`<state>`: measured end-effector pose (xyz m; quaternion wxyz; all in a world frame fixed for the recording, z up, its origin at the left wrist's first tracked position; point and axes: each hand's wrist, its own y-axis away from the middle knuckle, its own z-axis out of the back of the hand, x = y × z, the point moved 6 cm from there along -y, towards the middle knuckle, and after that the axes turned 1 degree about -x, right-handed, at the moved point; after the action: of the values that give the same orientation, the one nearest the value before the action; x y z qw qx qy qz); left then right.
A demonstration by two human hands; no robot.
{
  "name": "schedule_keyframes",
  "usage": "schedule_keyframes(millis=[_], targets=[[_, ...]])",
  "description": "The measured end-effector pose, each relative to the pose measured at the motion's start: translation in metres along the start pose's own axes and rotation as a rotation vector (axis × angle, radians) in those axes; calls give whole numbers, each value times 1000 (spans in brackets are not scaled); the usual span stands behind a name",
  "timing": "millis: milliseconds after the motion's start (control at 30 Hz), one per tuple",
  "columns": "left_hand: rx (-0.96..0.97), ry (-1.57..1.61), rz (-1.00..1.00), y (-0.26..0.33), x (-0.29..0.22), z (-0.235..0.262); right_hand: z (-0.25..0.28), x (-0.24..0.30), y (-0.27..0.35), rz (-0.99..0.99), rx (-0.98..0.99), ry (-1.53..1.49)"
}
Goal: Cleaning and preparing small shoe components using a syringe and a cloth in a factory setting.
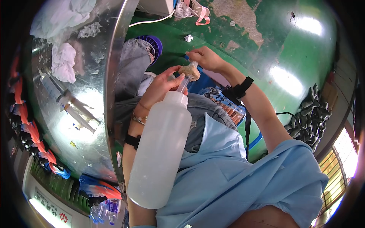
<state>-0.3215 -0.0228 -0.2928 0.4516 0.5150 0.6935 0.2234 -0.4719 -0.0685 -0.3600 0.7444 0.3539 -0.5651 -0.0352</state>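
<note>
A large translucent white squeeze bottle (161,152) lies along my left forearm, its neck and narrow spout pointing away from me. My left hand (161,86) is closed around the spout, with the thumb and fingers by a tan, sponge-like lump (190,72) at the spout's tip. Just beyond the lump, my right hand (207,59) is closed in a pinch. A whitish bit (194,64) sticks out between the lump and those fingers, and a small blue bit (187,57) shows at the fingertips. What exactly the right hand grips is hidden.
On my left stands a shiny metal table (85,150) bearing a big syringe (64,97) and a crumpled white cloth (64,62). A black pile (312,116) lies far right on the green floor (258,64). A white cable (152,21) runs at the top.
</note>
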Motion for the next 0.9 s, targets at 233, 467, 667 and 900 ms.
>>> schedule_keyframes(millis=[233,467,667,900], targets=[[-57,-10,55,-3,5,-1,2,-31,-15,-29,94,55],[4,-6,60,-2,8,0,5,-30,-17,6,123,88],[-28,-38,39,-4,9,2,4,-34,-17,-29,144,96],[-79,-168,-28,-12,14,10,-2,-45,-16,-78,121,58]])
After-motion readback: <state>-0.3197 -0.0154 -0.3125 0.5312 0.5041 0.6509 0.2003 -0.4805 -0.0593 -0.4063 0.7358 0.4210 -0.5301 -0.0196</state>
